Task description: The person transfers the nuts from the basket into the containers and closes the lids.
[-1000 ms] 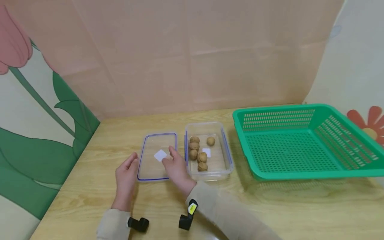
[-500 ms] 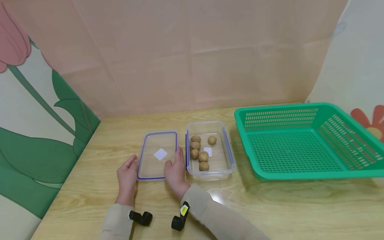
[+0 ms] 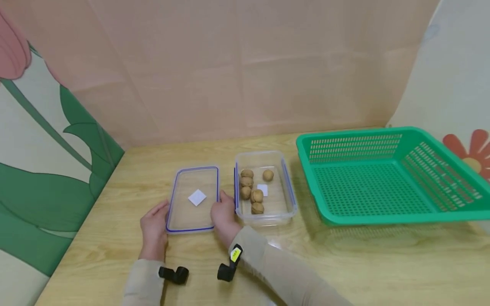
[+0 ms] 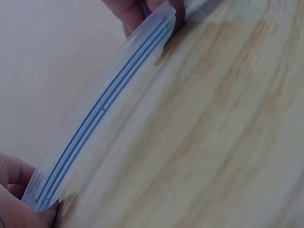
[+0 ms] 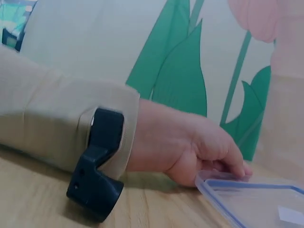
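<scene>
A clear rectangular lid (image 3: 183, 180) with a blue seal and a white square label is held at both sides, near its front corners. My left hand (image 3: 154, 229) grips its left edge, fingers curled at the rim; the right wrist view shows this hand (image 5: 204, 147) pinching the lid's corner. My right hand (image 3: 225, 216) holds the right edge, its thumb along the rim. In the left wrist view the lid's edge (image 4: 102, 111) runs between both hands, close over the table. To the right stands a clear box (image 3: 281, 212) with several walnuts (image 3: 257, 196) and a white square inside.
A large green plastic basket (image 3: 329, 219) stands on the right of the wooden table (image 3: 88, 255). A pink sheet (image 3: 237, 63) hangs behind the table, and a wall with painted flowers (image 3: 38, 187) borders its left side.
My right hand has moved down from over the lid to its right edge, and both hands have closed on the lid. The lid has shifted slightly left, away from the box.
</scene>
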The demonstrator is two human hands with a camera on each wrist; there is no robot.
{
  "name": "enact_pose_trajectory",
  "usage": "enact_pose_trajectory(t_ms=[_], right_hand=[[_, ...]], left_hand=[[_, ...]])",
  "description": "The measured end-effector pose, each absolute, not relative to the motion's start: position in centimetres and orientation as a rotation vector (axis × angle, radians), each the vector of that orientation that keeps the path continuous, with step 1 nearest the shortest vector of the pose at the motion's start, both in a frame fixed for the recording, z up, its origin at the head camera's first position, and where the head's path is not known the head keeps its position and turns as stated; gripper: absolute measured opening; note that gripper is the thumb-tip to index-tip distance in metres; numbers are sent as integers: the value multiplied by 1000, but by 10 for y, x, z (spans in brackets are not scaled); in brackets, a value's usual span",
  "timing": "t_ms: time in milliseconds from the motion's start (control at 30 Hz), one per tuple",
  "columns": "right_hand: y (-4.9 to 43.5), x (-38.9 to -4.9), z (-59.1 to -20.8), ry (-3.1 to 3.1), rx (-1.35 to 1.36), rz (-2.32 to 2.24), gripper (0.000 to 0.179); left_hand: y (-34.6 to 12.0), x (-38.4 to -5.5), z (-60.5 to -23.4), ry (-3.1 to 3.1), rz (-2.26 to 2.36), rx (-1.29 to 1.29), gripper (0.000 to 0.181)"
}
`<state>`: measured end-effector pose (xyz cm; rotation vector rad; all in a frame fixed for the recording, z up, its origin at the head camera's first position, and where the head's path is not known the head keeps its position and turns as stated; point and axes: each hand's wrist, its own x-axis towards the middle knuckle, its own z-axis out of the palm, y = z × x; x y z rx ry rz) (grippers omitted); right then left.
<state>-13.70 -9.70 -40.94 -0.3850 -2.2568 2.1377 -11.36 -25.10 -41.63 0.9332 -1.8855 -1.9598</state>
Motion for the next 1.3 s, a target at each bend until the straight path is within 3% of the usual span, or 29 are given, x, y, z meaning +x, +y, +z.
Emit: enact_pose_trajectory(t_ms=[300,633,1300], right_hand=[[-102,-128,-390,-2286,-267,2075,52],[-65,-125,-350,-2107,-223,2166,48],[52,-133,-336,-1850,-198,2201,49]], left_hand=[[-255,-102,-381,-1680,-2008,882,29],[-222,-109,-340,-1617,-2079,698,20],[-108,-144,-349,-1496,-2283,374,19]])
